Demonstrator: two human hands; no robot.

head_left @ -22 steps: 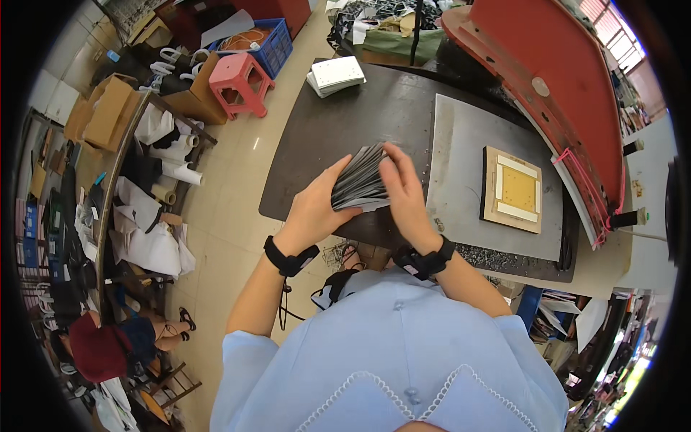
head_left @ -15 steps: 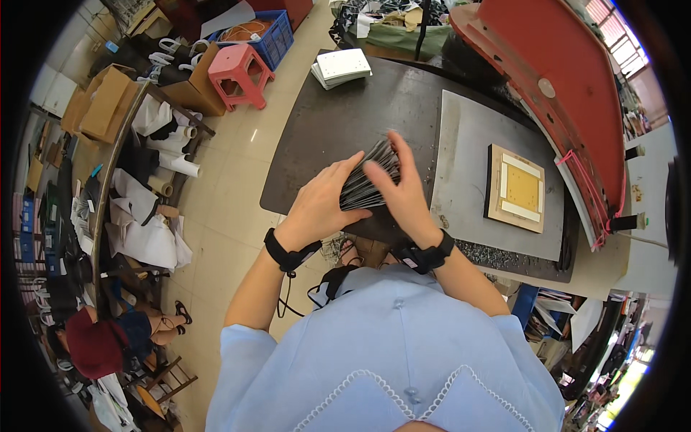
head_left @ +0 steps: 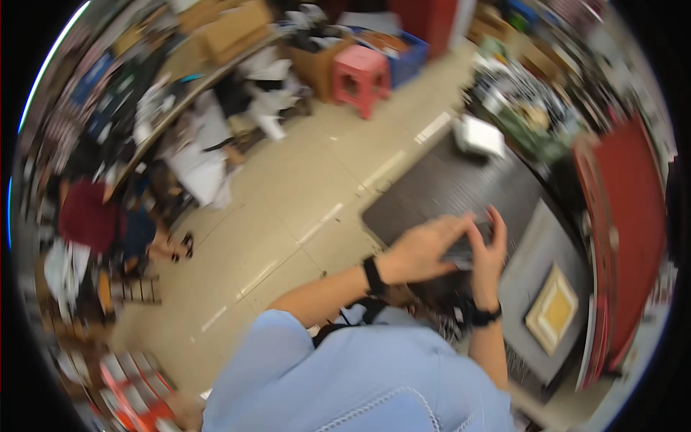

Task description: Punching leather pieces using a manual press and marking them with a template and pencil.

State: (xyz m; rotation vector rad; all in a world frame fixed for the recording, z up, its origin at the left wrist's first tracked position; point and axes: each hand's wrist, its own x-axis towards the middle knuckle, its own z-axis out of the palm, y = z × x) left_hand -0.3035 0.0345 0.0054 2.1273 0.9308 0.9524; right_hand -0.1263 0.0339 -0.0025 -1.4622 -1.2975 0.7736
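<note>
My left hand and my right hand are close together over the near edge of a dark work table. Between them is a stack of thin dark grey pieces, smeared by motion and partly covered by my fingers. Both hands are closed around it, the left from its left side, the right from its right. Farther right, a wooden-edged block with a yellow centre and pale strips lies on a grey sheet.
A white stack of plates lies at the table's far corner. The red machine part stands along the right. Across the tiled floor are a pink stool, a cluttered bench and a person in dark red.
My view has swung to the left, so the table, hands and block now appear farther right in the picture. The stack stays between my hands; the picture is more blurred.
</note>
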